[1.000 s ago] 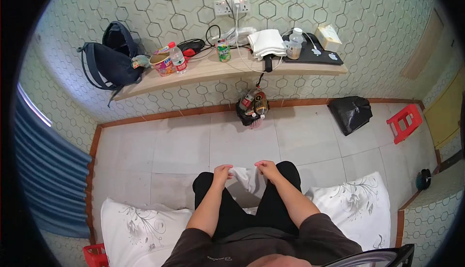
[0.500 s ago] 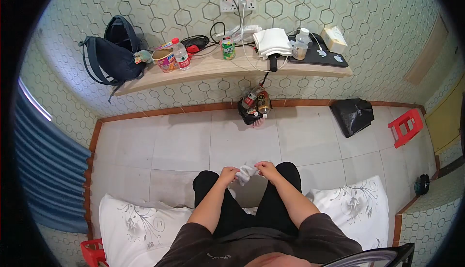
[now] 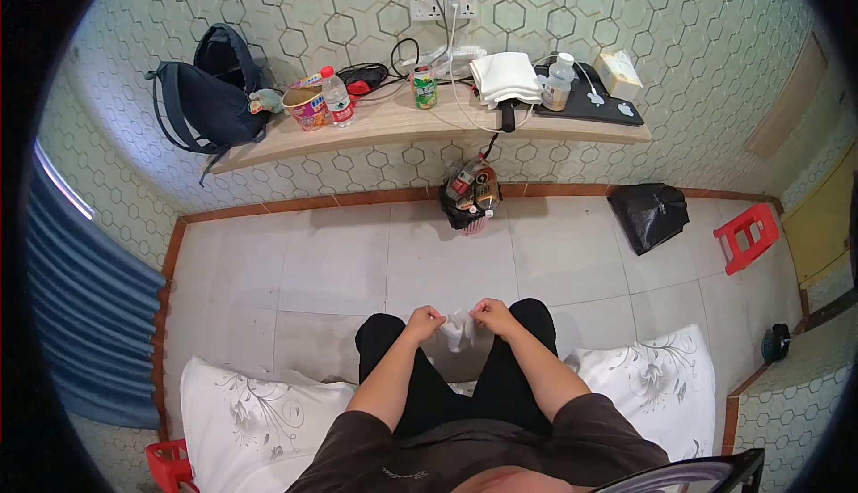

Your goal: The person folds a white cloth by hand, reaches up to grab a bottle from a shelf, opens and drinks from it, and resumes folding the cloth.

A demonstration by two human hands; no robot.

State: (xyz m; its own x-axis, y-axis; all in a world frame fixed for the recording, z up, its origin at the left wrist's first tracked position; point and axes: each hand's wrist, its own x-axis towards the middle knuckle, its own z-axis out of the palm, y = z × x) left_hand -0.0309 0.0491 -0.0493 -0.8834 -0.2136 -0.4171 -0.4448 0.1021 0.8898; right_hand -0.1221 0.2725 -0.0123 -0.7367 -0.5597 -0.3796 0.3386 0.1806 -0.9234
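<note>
Left hand (image 3: pixel 425 324) and right hand (image 3: pixel 492 315) both pinched closed, fingertips gripping a small white cloth (image 3: pixel 458 332) at opposite sides. Cloth hangs crumpled between them, above the gap between the knees, pale tiled floor (image 3: pixel 335 265) below; exact type of cloth too small to tell. Black trousers (image 3: pixel 413 395) under the forearms, white floral bedding (image 3: pixel 255 421) on both sides. Desk (image 3: pixel 393 128) along the wall ahead, well apart from the hands. On it, left to right: dark backpack (image 3: pixel 206 109), instant noodle cup (image 3: pixel 309 114), red-capped water bottle (image 3: pixel 338 102), green can (image 3: pixel 424 89), folded white towel (image 3: pixel 505 77), white-capped bottle (image 3: pixel 559 82), black laptop (image 3: pixel 594 110), tissue box (image 3: pixel 618 75). Under desk, bin (image 3: pixel 458 218) full of bottles; to its right, black plastic bag (image 3: pixel 652 216), then red stool (image 3: pixel 746 238)
</note>
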